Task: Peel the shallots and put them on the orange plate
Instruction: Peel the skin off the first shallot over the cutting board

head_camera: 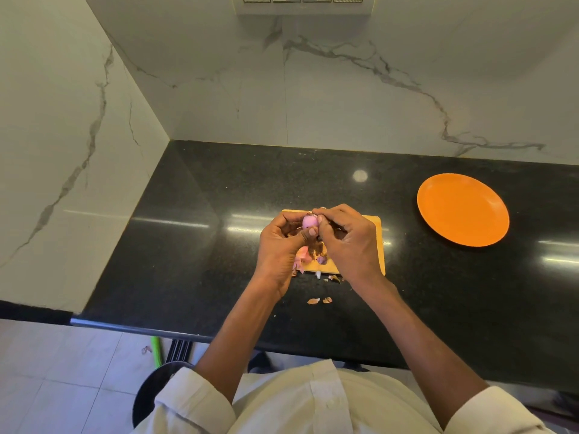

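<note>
Got the shallot pinched in my left hand, thumb across it, while my right hand picks skin off its top, both over the yellow cutting board. It sits roughly upright. The orange plate is well off to my right and bare, so my right hand's nearer for the drop.

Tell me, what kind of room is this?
Most likely a home kitchen: a black stone countertop against marble-look wall tiles, and hands peeling a shallot over a chopping board near an orange plate.
</note>
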